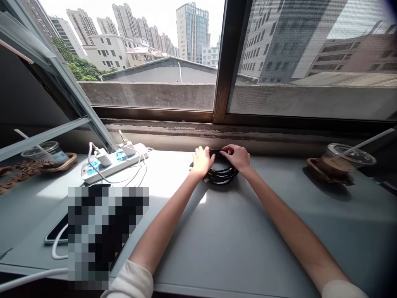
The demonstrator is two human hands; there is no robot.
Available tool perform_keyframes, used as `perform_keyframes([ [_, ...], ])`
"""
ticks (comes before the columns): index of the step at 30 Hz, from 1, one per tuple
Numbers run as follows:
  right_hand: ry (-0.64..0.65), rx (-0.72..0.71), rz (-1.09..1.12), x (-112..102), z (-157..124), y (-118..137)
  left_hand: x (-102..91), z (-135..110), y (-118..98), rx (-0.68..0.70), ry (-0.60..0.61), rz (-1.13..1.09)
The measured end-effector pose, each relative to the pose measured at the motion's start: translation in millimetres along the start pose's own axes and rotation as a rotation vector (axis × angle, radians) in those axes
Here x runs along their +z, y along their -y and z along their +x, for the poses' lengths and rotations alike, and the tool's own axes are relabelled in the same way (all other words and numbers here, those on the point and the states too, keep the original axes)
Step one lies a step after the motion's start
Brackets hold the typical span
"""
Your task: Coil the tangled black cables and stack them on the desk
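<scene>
A coiled black cable [221, 176] lies on the grey table near the wall under the window. My left hand [202, 160] is closed over the left side of the coil, its thumb pointing in toward the middle. On the far right side, my right hand [238, 157] pinches the coil between thumb and fingers. Several loops show below and between the hands. Part of the cable is hidden under my fingers. A small light-coloured piece sticks out by the lower left of the coil.
A white power strip [116, 163] with plugged-in chargers stands left of the coil. Nearer me on the left are a phone [57, 229], a blurred-out patch and a white cable [56, 244]. Lidded plastic cups with straws stand far left [52, 155] and right [338, 159].
</scene>
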State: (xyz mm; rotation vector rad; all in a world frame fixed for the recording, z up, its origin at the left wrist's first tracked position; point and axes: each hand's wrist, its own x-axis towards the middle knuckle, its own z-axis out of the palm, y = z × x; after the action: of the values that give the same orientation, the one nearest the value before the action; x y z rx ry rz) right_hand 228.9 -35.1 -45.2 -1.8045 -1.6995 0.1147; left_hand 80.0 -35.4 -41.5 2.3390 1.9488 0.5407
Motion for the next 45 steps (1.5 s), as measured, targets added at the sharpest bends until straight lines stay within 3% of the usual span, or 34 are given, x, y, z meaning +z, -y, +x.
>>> perform_keyframes([
  [5, -0.118, 0.104, 0.067, -9.8, 9.1, -4.2, -13.8, 2.0, -2.2, 0.019, -0.033, -0.013],
  [12, -0.124, 0.185, 0.089, -17.9, 13.8, -12.2, -25.4, 7.9, 0.6, 0.002, -0.090, -0.099],
  [17, 0.003, 0.178, 0.055, -29.1, 15.0, -16.6, -42.6, 14.5, 7.5, 0.009, -0.105, -0.145],
  [20, 0.144, 0.137, 0.026, -34.9, 15.4, -19.5, -46.6, 10.3, -4.2, 0.132, -0.021, -0.156],
  [25, 0.201, 0.121, -0.060, -34.9, 13.3, -16.2, -29.1, -20.1, -42.7, 0.353, 0.215, -0.105],
  [30, 0.164, 0.130, -0.177, -33.5, 9.2, -6.9, -0.9, -51.5, -69.0, 0.304, 0.193, 0.012],
  [38, 0.185, 0.111, -0.241, -33.4, 7.7, 1.8, 7.3, -54.7, -72.3, 0.108, 0.120, 0.029],
  [45, 0.196, 0.129, -0.216, -34.1, 6.8, 5.6, 6.1, -53.2, -69.7, 0.142, 0.143, -0.005],
])
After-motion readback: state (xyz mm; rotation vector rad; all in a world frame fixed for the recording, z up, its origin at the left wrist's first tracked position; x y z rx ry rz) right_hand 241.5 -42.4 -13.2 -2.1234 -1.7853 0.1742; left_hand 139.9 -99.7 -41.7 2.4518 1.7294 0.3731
